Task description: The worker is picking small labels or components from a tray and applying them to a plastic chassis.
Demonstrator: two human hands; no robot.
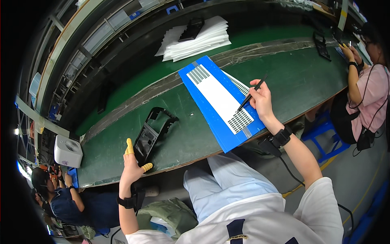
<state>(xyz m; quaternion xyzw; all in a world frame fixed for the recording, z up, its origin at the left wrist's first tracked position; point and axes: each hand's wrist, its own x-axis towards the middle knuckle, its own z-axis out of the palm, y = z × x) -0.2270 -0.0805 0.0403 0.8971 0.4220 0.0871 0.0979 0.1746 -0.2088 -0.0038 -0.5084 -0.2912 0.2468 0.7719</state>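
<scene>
My left hand (133, 166), with yellow finger cots on the thumb and a finger, holds the lower end of a black plastic frame (149, 136). The frame tilts up from the hand, its far end over the green table. My right hand (262, 99) is closed round black tweezers (254, 92). Their tips point down at the small dark stickers (240, 121) at the near end of a white sheet (217, 91). That sheet lies on a blue board (229, 140). A second sticker sheet (237, 84) sticks out partly from beneath it.
A stack of white foam sheets (197, 42) bears another black part (191, 29) at the back. One more black frame (321, 45) lies far right. A white fan unit (68, 151) stands at the left end. Co-workers (367, 89) sit at both sides. A blue stool (325, 136) is right.
</scene>
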